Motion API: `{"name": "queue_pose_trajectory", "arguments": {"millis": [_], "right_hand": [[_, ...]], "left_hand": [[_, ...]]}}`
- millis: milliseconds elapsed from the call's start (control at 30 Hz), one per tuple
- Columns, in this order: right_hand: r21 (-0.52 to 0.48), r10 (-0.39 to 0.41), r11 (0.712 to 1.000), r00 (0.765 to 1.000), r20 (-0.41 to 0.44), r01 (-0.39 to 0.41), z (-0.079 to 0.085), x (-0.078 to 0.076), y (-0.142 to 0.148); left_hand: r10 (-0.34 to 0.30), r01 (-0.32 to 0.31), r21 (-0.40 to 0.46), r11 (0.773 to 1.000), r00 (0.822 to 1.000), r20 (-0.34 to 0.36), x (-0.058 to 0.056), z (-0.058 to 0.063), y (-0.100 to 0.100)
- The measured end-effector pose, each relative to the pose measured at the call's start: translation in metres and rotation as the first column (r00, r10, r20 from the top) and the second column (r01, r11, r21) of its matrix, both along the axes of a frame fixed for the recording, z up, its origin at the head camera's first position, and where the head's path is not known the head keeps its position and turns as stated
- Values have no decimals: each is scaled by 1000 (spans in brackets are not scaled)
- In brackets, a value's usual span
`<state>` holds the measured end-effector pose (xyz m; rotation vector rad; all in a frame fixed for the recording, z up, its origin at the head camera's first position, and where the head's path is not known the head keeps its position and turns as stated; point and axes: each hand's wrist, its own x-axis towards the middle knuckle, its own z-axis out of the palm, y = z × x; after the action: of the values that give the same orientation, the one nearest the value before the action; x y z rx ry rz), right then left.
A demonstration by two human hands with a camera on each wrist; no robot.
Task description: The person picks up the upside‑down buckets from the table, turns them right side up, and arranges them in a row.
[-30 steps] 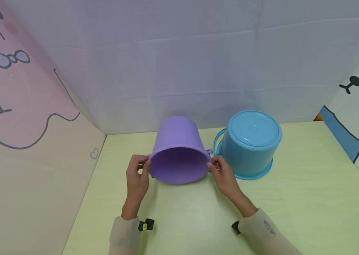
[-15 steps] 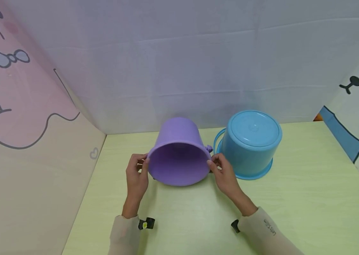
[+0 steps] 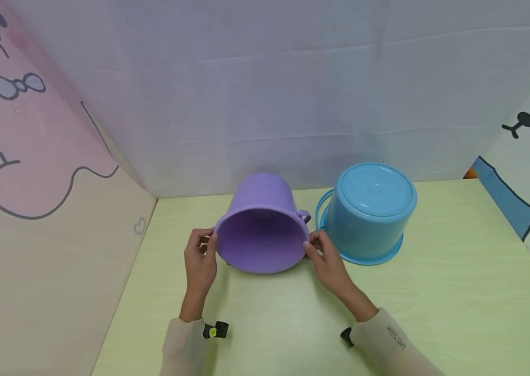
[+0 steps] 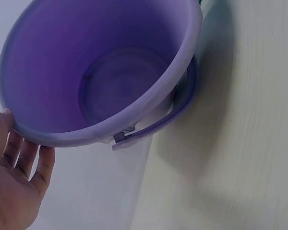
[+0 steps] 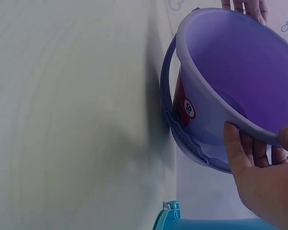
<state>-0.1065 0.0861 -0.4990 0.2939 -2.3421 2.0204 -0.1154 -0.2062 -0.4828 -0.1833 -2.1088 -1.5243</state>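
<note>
A purple bucket (image 3: 263, 190) lies tilted on its side, its wide mouth facing me and its base toward the back wall. At the left of the rim, my left hand (image 3: 200, 263) pinches the edge between thumb and fingers. My right hand (image 3: 330, 266) grips the rim's right side the same way. In the left wrist view the bucket's inside is bare, and its purple handle (image 4: 170, 117) hangs under the rim near the table. A red label with a white round mark (image 5: 188, 108) shows on the outer wall in the right wrist view.
Just right of the purple bucket, a light blue bucket (image 3: 370, 224) stands upside down, its handle (image 3: 322, 209) toward the purple one. Both are on a pale yellow-green table (image 3: 274, 318). A whitish curtain (image 3: 265, 94) closes off the back; cartoon-printed cloths hang left and right.
The purple bucket's mouth has tipped up slightly toward me and its rim has shifted a little left, both hands moving with it. The lug on its right has turned upward. The blue bucket stays put.
</note>
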Motion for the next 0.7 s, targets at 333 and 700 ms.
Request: {"name": "queue_pose_trajectory", "arguments": {"millis": [333,700], "right_hand": [[1,-20,1000,1000,-11,20,7,-6,3],[-26,-22,999,999,-23,21,17,-12,5]], "left_hand": [[-19,18,47,999,1000,18,-1,-1,0],[-29,23,129,991,998,52,-2,7,2]]}}
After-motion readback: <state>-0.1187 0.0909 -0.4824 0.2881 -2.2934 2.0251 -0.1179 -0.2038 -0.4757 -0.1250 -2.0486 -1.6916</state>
